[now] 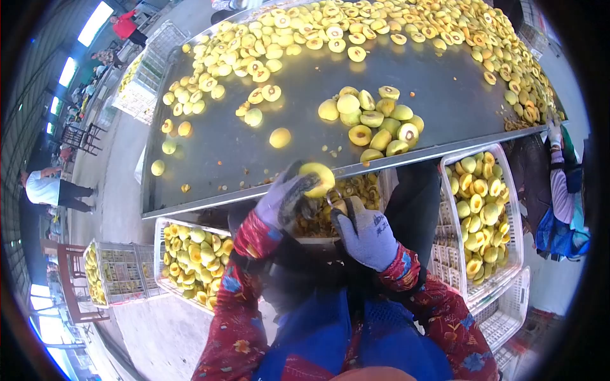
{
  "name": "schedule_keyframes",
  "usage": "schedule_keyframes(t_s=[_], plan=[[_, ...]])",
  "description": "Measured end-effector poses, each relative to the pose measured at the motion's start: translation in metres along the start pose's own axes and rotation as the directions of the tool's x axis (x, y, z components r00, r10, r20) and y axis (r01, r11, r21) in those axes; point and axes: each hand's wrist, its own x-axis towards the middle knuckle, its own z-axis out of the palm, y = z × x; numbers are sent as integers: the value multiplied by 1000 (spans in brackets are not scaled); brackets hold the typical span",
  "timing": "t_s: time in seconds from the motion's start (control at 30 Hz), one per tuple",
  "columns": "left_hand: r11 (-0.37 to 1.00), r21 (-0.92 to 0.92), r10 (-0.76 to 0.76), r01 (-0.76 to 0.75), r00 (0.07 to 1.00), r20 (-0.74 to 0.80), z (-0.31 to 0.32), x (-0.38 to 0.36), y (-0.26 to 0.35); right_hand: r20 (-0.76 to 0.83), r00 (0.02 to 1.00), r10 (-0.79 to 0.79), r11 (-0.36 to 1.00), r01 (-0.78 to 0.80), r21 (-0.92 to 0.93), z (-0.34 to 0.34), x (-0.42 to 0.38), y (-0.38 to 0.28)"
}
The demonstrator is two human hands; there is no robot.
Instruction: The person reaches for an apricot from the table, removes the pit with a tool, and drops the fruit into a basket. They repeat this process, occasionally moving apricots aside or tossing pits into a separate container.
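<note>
My left hand [283, 195], in a grey-purple glove with dark, dirty fingers, grips a yellow peach half [321, 177] above the metal table's near edge. My right hand [370, 236], in a similar glove with writing on its back, is closed around a small pitting tool [332, 195]. Its thin curved metal end is just below the peach half; the glove mostly hides the handle. Just beyond my hands, a cluster of peach halves [372, 120] lies on the metal table [298, 82]. Below them, a container of pits and scraps [362, 190] shows partly behind my gloves.
Crates of peach halves stand on my left [194, 260] and right [480, 219]. Many more halves [267, 38] cover the table's far side. At the right edge, a co-worker's sleeve [561, 190] shows beside the table. A person [57, 189] walks on the left.
</note>
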Motion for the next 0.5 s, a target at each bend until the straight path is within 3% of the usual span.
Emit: schedule_keyframes(t_s=[0.1, 0.13, 0.23, 0.27, 0.37, 0.5], plan=[[919, -387, -79, 73, 997, 0, 27, -11, -14, 24, 997, 67, 997, -66, -49, -4, -6, -18], [749, -646, -214, 145, 976, -29, 38, -18, -17, 30, 996, 79, 995, -77, -62, -4, -9, -21], [807, -590, -150, 37, 978, -144, 47, -25, -36, 51, 993, 106, 992, -102, -71, -1, -17, -23], [866, -499, -160, 40, 967, -200, 54, -30, -28, 56, 992, 114, 992, -110, -69, 1, -20, -24], [880, -475, -126, 23, 975, -185, 57, -38, -23, 111, 985, 129, 992, -129, -14, 3, -24, -29], [954, -299, -75, -32, 937, -340, 65, -41, -31, 88, 989, 120, 993, -118, -28, 10, -28, -28]])
